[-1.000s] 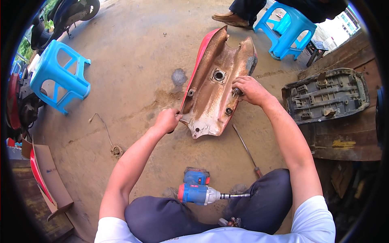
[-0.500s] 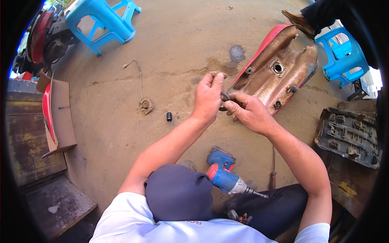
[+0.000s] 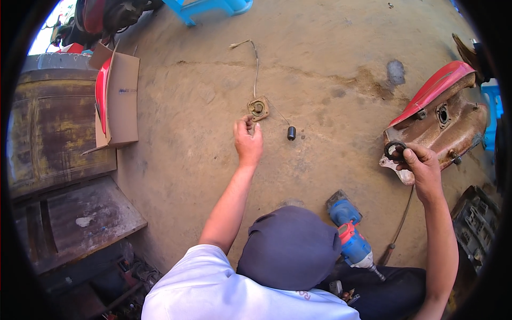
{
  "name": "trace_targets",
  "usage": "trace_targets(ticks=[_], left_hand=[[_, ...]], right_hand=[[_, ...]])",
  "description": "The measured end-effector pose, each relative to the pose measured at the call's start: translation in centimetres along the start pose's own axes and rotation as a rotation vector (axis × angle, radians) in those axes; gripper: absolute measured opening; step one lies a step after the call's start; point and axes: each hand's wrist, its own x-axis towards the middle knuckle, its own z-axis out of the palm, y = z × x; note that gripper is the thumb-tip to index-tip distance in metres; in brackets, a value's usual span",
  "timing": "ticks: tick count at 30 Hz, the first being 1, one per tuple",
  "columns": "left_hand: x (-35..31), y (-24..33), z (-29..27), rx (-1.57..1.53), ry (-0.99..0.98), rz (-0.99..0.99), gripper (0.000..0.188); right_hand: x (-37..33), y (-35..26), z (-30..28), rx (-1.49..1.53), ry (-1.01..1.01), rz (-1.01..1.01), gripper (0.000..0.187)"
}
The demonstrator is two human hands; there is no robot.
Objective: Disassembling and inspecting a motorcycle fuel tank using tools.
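On the floor lies a fuel level sender (image 3: pixel 259 108), with a square rusty flange, a wire running away from it and a black cylindrical float (image 3: pixel 291 133) on a thin rod. My left hand (image 3: pixel 248 143) reaches down to the flange's near edge, fingers bent and their tips gripping it. Off to the right, my right hand (image 3: pixel 425 166) pinches a black ring-shaped gasket (image 3: pixel 393 151) between thumb and fingers. Just beyond it rests a red motorcycle fuel tank (image 3: pixel 453 128), its rusty underside and a round opening showing.
A blue cordless impact driver (image 3: pixel 354 242) lies close by my leg, with a screwdriver (image 3: pixel 391 249) to its right. At left stand a cardboard box (image 3: pixel 124 101) with a red panel and a worn cabinet (image 3: pixel 64 138). A blue stool (image 3: pixel 213 8) stands far off; a dirty tray (image 3: pixel 474 226) is at right.
My hands were together at the gasket and have parted. The left has gone to the sender on the floor; the right keeps the gasket. The view has swung left.
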Motion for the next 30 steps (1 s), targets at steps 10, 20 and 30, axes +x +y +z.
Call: trace_targets(ticks=[10, 20, 30], left_hand=[[9.8, -5.3, 0.1, 0.549, -0.355, 0.343, 0.092], [8.2, -3.2, 0.9, -0.286, -0.521, 0.051, 0.062], [4.4, 13.2, -4.4, -1.218, -0.602, -0.193, 0.041]], right_hand=[[0.2, -3.0, 2.8, 0.293, -0.088, -0.114, 0.033], [-0.3, -2.5, 3.3, 0.409, -0.078, 0.019, 0.066], [-2.2, -5.2, 1.5, 0.651, -0.175, -0.168, 0.069]])
